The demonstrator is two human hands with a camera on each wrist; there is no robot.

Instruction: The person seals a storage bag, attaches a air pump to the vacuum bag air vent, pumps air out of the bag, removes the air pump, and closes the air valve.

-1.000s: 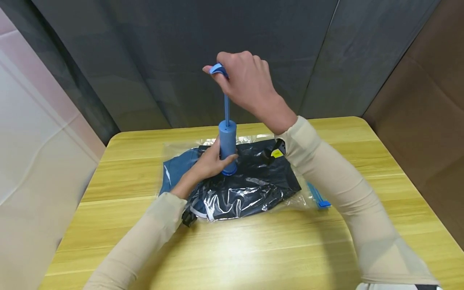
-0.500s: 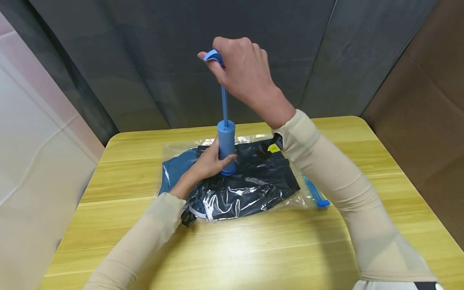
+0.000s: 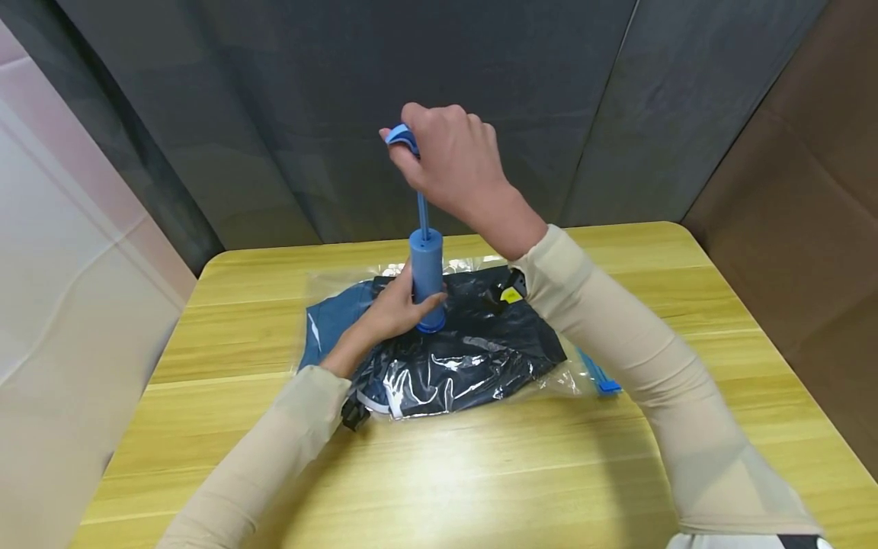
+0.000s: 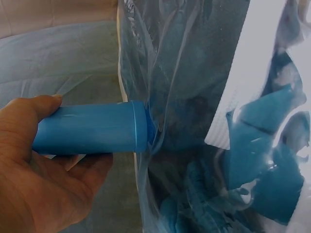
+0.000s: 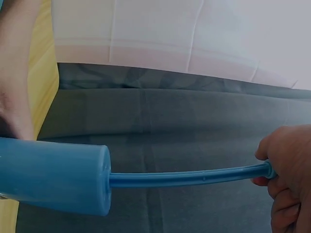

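The pump (image 3: 427,278) is gripped at its barrel by the left hand (image 3: 391,311) and at its raised handle by the right hand (image 3: 449,164), though the bag (image 3: 466,358) looks only partly flattened.

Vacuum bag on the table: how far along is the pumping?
Done: clothes sit inside the vacuum bag, pump cylinder seated on it. In hand: left hand grips the cylinder, right hand holds the raised plunger handle. Left: the plastic looks loose and wrinkled, so more strokes are likely.
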